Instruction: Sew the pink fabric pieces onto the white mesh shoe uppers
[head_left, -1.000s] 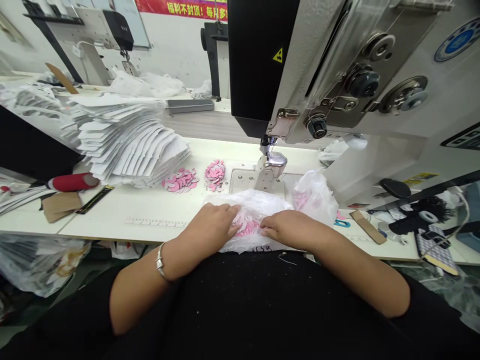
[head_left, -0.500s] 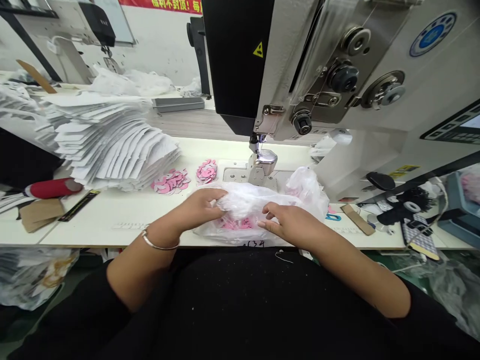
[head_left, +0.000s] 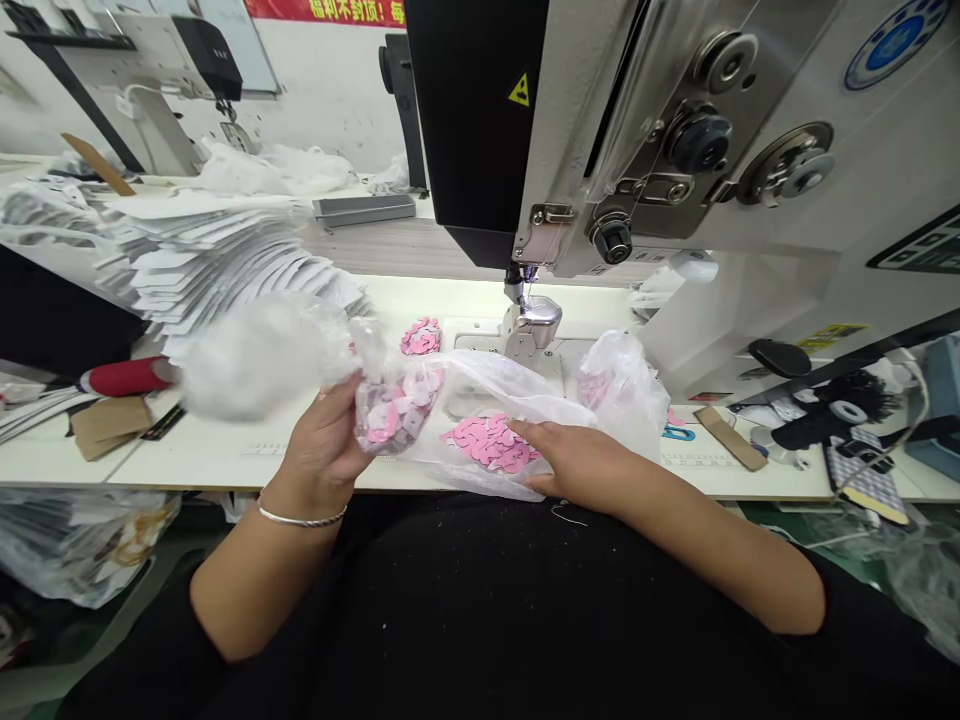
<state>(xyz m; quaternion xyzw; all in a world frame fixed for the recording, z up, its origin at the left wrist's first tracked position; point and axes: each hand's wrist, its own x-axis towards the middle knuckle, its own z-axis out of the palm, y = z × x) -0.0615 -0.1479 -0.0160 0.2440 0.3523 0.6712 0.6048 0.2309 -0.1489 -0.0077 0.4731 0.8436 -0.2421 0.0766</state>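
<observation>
Fingers of the left hand [head_left: 324, 440] grip a clear bag of pink-and-white pieces [head_left: 401, 408]; those of the right hand [head_left: 583, 462], moderately parted, are nearer the pink pile [head_left: 486, 442] at their nine o'clock, its long axis nine-to-three on white plastic [head_left: 517, 387].

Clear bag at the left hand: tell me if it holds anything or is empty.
Not empty: pink and pale pieces show through the clear bag gripped in the left hand.
</observation>
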